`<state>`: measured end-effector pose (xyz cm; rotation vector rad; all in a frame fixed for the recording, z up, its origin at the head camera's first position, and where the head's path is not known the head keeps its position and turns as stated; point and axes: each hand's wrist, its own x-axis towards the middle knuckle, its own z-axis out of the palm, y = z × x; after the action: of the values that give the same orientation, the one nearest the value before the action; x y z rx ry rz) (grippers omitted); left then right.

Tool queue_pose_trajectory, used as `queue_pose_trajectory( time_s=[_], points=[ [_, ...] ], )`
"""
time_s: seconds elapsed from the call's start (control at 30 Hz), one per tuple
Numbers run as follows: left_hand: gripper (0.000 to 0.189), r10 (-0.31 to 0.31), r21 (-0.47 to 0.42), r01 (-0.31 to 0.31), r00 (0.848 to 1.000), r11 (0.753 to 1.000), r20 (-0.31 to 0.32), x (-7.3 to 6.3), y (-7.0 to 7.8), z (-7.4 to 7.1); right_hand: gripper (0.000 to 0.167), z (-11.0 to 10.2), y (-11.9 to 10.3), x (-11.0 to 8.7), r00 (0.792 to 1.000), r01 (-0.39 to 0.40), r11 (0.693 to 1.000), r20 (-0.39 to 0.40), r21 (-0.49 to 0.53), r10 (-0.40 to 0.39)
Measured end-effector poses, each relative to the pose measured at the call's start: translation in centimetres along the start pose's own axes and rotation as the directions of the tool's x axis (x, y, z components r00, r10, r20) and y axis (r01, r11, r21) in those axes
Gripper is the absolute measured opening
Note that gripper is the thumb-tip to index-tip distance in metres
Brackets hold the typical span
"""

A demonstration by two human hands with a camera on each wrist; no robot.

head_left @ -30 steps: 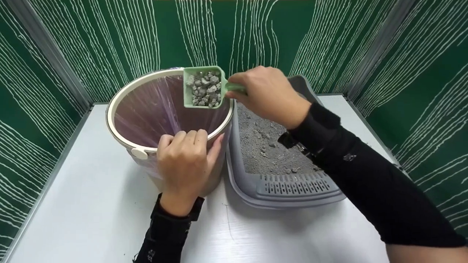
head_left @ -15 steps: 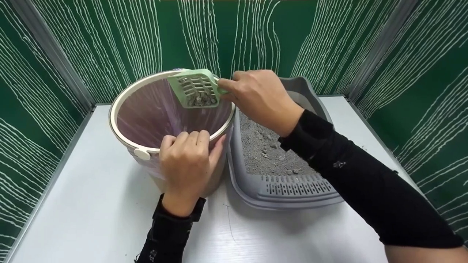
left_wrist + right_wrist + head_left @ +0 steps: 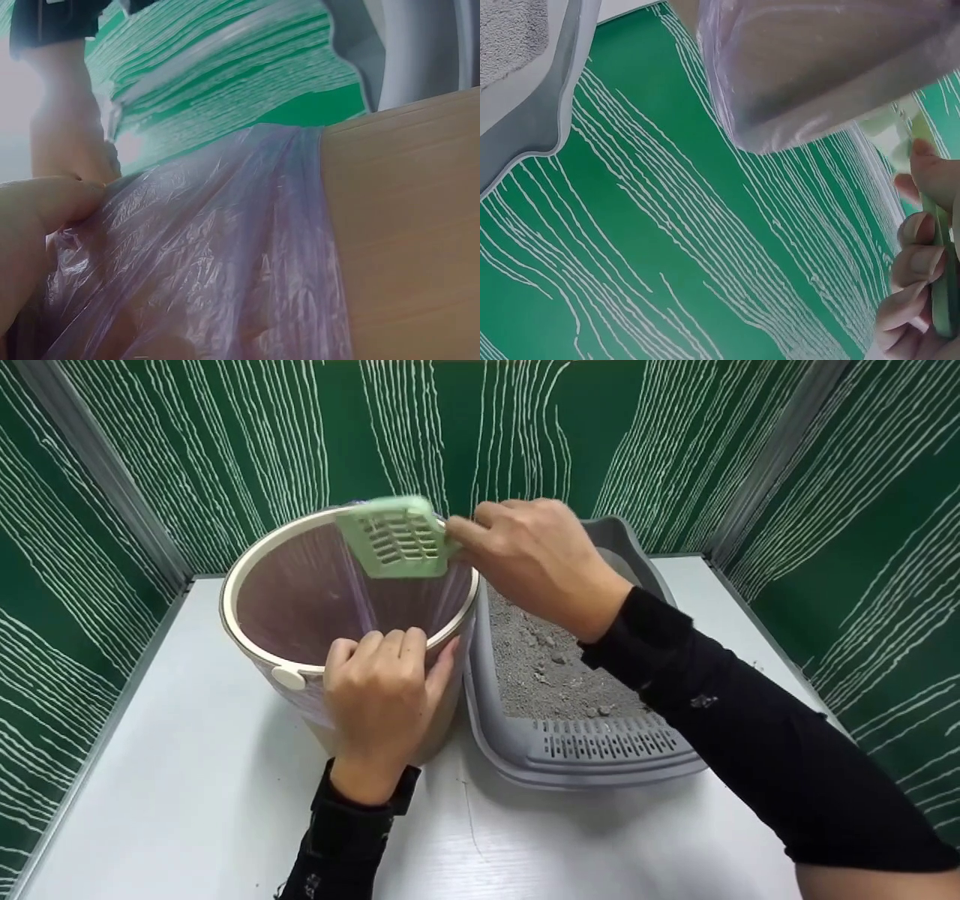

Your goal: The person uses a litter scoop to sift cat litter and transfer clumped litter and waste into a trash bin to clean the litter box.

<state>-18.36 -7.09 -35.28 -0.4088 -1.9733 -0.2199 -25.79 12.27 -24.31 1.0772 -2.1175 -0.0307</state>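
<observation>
My right hand grips the handle of a green slotted litter scoop, tilted over the far right side of the trash bin. No clumps show on the scoop's slots. Over the bin's near rim my left hand is hooked, fingers on the inner side and thumb outside. A thin purple plastic bag lines the bin and folds down outside, with the left thumb against it. In the right wrist view, fingers curl round the scoop handle.
Right beside the bin stands a grey litter box with grey litter and a slotted front ledge. Both rest on a white table. Green walls with white lines enclose the back and sides.
The scoop has tipped over leftward above the bin, and the grey clumps it carried have left it. My left hand has stayed on the rim.
</observation>
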Motion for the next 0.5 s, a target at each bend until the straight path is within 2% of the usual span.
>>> queue_pose_trajectory(
  time_s=[0.07, 0.13, 0.2, 0.27, 0.33, 0.4, 0.47, 0.5],
  points=[
    [0.046, 0.000, 0.000, 0.000, 1.000, 1.000, -0.002, 0.0, 0.0, 0.0, 0.029, -0.7, 0.6, -0.3, 0.997, -0.074, 0.997, -0.009, 0.034, 0.074],
    [0.046, -0.001, 0.000, 0.001, 1.000, 1.000, -0.003, 0.0, 0.0, 0.0, 0.030, -1.4, 1.4, -0.8, 0.986, -0.167, 0.985, -0.010, 0.053, 0.167],
    [0.046, -0.003, -0.002, 0.003, 1.000, 1.000, -0.004, 0.0, 0.0, 0.0, 0.032, -2.2, 2.5, -1.6, 0.958, -0.285, 0.957, 0.020, 0.045, 0.284],
    [0.047, -0.005, -0.004, 0.005, 1.000, 1.000, -0.005, 0.0, 0.0, 0.0, 0.033, -2.7, 3.6, -2.7, 0.916, -0.395, 0.919, 0.076, 0.002, 0.394],
    [0.047, -0.005, -0.002, 0.005, 1.000, 1.000, -0.008, 0.0, 0.0, 0.0, 0.034, -2.9, 4.8, -4.1, 0.861, -0.480, 0.875, 0.164, -0.052, 0.482],
    [0.048, -0.003, 0.002, 0.004, 1.000, 1.000, -0.013, 0.0, 0.0, 0.0, 0.035, -2.5, 5.7, -5.7, 0.794, -0.531, 0.841, 0.285, -0.105, 0.537],
    [0.048, -0.001, 0.008, 0.002, 1.000, 1.000, -0.016, -0.1, -0.1, 0.0, 0.021, -1.9, 6.4, -7.3, 0.707, -0.547, 0.824, 0.447, -0.147, 0.548],
    [0.049, 0.000, 0.013, 0.000, 1.000, 1.000, -0.016, -0.1, -0.1, 0.0, 0.015, -1.5, 6.6, -8.1, 0.646, -0.556, 0.816, 0.538, -0.155, 0.542]
  ],
)
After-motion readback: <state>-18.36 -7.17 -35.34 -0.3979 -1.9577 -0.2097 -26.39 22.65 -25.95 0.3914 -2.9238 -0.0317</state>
